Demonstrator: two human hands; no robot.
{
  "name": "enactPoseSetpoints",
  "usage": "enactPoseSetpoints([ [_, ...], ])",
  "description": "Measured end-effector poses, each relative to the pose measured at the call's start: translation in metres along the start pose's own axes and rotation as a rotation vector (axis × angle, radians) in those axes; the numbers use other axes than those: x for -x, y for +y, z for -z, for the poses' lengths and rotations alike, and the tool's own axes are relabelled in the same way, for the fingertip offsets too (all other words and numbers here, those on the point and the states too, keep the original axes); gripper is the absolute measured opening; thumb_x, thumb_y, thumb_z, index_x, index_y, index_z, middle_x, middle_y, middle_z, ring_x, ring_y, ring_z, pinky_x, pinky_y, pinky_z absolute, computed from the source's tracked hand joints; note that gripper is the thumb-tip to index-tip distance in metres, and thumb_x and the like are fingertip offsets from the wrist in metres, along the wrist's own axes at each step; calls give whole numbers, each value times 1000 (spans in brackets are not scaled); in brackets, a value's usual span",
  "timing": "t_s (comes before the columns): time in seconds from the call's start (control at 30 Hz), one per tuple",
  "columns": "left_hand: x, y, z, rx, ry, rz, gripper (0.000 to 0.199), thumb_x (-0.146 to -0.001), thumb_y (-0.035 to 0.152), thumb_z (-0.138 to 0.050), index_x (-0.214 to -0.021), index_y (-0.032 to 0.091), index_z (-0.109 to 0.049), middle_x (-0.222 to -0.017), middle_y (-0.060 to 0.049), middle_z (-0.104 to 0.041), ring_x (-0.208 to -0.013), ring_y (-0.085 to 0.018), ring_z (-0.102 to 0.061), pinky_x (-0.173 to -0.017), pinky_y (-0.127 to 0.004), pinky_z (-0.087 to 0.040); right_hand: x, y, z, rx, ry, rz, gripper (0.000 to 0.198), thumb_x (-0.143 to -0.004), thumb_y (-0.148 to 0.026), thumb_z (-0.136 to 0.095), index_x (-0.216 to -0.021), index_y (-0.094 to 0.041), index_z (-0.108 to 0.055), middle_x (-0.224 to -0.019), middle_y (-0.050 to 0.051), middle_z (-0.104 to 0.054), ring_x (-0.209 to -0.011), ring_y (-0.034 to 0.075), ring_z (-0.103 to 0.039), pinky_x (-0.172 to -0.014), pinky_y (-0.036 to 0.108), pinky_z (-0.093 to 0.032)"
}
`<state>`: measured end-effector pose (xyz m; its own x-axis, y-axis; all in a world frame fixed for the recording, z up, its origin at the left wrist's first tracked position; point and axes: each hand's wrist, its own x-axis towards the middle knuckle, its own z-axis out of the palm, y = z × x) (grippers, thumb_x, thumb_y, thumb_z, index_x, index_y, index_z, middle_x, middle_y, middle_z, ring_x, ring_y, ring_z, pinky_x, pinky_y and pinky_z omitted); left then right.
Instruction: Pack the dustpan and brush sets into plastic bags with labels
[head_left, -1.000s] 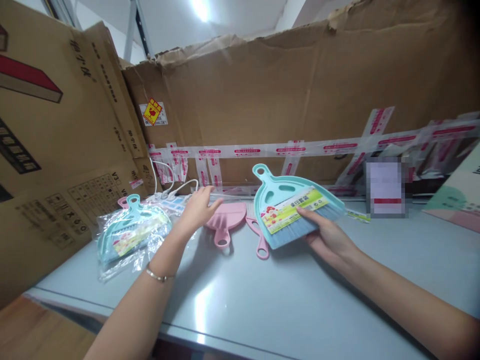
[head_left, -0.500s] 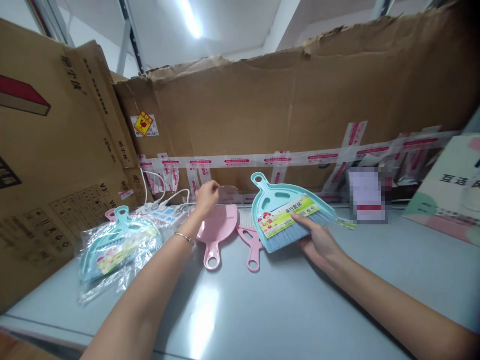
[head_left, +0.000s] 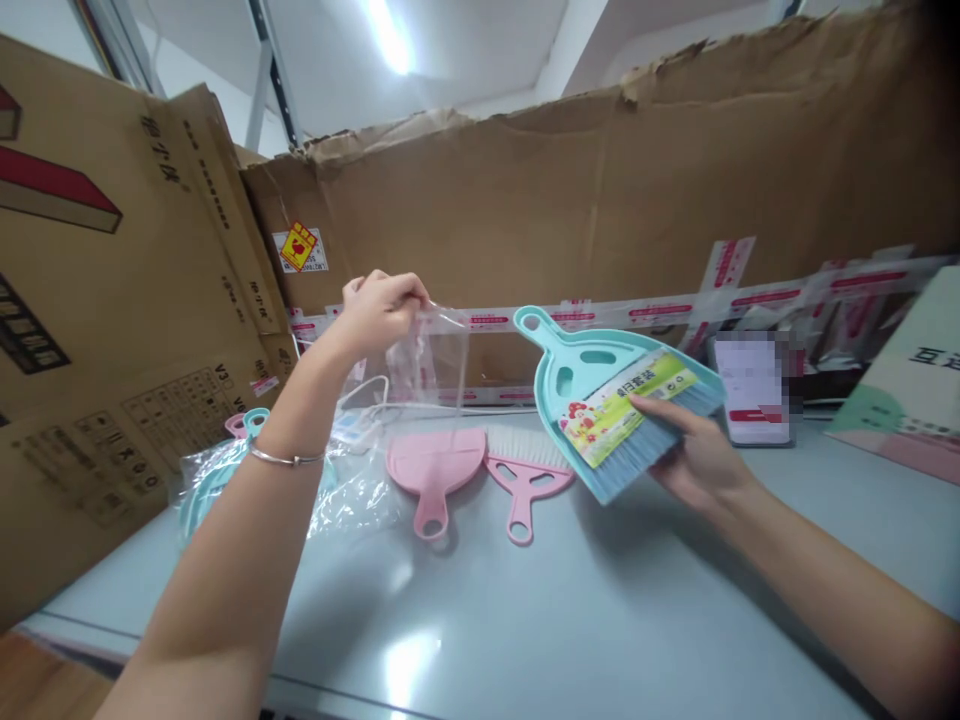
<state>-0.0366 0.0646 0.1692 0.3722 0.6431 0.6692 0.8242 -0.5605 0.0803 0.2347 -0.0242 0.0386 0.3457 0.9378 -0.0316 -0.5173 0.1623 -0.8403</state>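
My left hand (head_left: 386, 310) is raised above the table, its fingers closed on the edge of a clear plastic bag (head_left: 442, 365) that hangs down from it. My right hand (head_left: 697, 450) grips a light blue dustpan (head_left: 562, 385) with a matching brush (head_left: 637, 455) nested in it; a yellow-green printed label (head_left: 630, 405) wraps the bristles. This set is held tilted above the table. Below and between my hands, a pink dustpan (head_left: 435, 460) and a pink brush (head_left: 529, 485) lie side by side on the table, handles toward me.
At the left, another light blue set (head_left: 206, 485) lies in clear plastic, partly behind my left forearm. Cardboard boxes (head_left: 487, 220) wall the back and left of the grey table (head_left: 600, 620). White cables (head_left: 367, 385), a phone with a blurred screen (head_left: 750, 385) and a printed board (head_left: 900, 380) are at the back.
My left hand has risen and moved slightly left, lifting the clear bag off the table. My right hand has shifted right with the blue dustpan and brush set.
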Motion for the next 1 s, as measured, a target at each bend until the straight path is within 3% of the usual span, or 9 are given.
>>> enactPoseSetpoints([
  [0.13,2,13,-12,-32,-397,38,23,-71,9,-44,-75,20,-65,-81,-2,-67,-83,-21,-57,-87,-41,-36,1,-14,11,171,-157,-92,31,-54,-19,-73,-84,-22,-68,-90,8,-72,-82,29,-68,-67,38,-57],
  [0.27,10,14,-34,196,-584,4,25,-68,12,-42,-75,20,-65,-81,-4,-67,-72,-17,-57,-66,-28,-42,3,-16,15,437,-315,-146,30,-52,-24,-76,-81,-19,-70,-86,9,-73,-74,29,-68,-65,39,-55],
  [0.43,9,16,-41,335,-616,-29,19,-69,18,-45,-73,19,-64,-73,-3,-64,-67,-15,-55,-58,-25,-40,7,-9,9,571,-418,-128,29,-60,-26,-72,-88,-20,-69,-91,8,-73,-80,28,-68,-68,35,-55],
  [0.67,16,43,-64,540,-619,-81,17,-76,27,-49,-70,20,-64,-68,-2,-62,-64,-15,-54,-57,-24,-41,23,11,-3,405,-441,-307,29,-64,-28,-72,-91,-19,-68,-92,6,-72,-81,24,-69,-74,34,-55],
  [0.83,29,69,-87,527,-519,-132,18,-78,20,-48,-71,19,-65,-72,-3,-66,-66,-16,-57,-61,-27,-42,34,37,-6,296,-392,-409,37,-67,-26,-72,-102,-19,-64,-97,7,-71,-88,24,-68,-84,37,-52],
  [1.0,41,82,-90,532,-420,-199,20,-80,14,-46,-79,17,-66,-83,-5,-70,-77,-18,-62,-69,-29,-45,48,54,-12,137,-350,-460,37,-70,-22,-70,-105,-19,-62,-99,6,-71,-89,23,-68,-86,37,-52],
])
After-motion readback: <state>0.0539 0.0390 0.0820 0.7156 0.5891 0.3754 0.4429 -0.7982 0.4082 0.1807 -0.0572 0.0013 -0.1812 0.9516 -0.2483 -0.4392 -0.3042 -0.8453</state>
